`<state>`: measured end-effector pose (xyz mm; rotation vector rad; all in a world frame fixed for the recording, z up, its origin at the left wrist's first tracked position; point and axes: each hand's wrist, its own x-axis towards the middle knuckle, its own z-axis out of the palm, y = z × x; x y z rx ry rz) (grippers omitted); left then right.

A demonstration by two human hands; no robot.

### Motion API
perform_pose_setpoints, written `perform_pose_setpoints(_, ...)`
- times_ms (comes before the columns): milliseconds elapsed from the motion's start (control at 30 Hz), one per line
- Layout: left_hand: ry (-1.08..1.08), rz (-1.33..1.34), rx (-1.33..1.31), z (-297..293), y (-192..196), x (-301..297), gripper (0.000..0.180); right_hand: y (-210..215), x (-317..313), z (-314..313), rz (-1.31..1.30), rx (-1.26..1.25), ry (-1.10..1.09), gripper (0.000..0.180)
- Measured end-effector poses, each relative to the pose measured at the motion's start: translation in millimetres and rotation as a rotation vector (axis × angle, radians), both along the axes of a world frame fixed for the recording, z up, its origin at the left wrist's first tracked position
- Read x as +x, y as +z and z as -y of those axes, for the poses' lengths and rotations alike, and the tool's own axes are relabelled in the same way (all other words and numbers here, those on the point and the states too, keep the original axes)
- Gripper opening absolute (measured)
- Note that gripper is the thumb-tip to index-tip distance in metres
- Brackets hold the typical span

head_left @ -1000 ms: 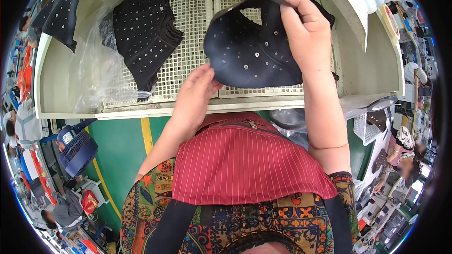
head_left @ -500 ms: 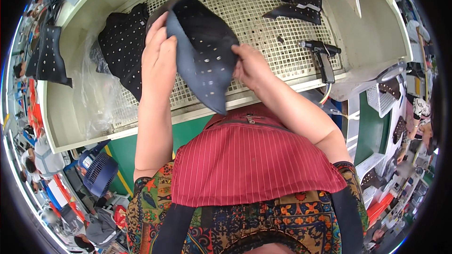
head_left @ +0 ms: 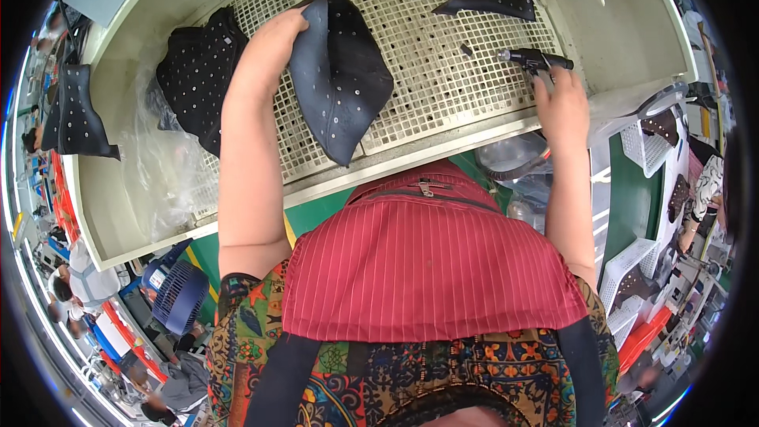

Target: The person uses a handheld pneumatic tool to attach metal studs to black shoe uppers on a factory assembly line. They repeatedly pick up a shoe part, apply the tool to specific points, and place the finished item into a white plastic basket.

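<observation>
Dark-blue studded fabric cap piece (head_left: 340, 71) now hangs from the left hand (head_left: 273, 39) alone, pinched at its top edge over the cream perforated grid table (head_left: 443, 55). Half a second ago both hands held it; the right hand (head_left: 563, 103) has let go and now closes loosely on a black pistol-shaped tool (head_left: 534, 59), so work on the piece looks ready to shift to the tool. A stack of similar studded black pieces (head_left: 194, 79) lies left.

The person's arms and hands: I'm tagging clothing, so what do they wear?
Both forearms are bare to the short sleeves of a patterned multicoloured top. The left hand and right hand show no gloves, rings or watch. A red striped apron covers the chest.
</observation>
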<state>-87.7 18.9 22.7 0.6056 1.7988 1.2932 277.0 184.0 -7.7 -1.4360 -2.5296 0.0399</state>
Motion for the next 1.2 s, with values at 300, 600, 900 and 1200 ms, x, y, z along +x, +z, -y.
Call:
perform_pose_setpoints(300, -0.026, -0.02, -0.18, -20, 11, -10, 0.022, -14, 21, -39, -0.406, -0.864, -0.243, 0.051)
perform_pose_setpoints(600, -0.059, -0.017, -0.156, -14, 1, -11, 0.024, 15, -19, 6, -1.09, -1.324, -0.067, 0.039)
perform_pose_setpoints(900, -0.087, -0.077, -0.141, -15, 17, -4, 0.024, 61, -74, 41, -0.612, -1.069, 0.321, 0.027)
perform_pose_setpoints(1200, -0.107, -0.074, -0.09, -18, 20, -4, 0.018, 67, -119, 64, -0.256, -0.516, 0.463, 0.039)
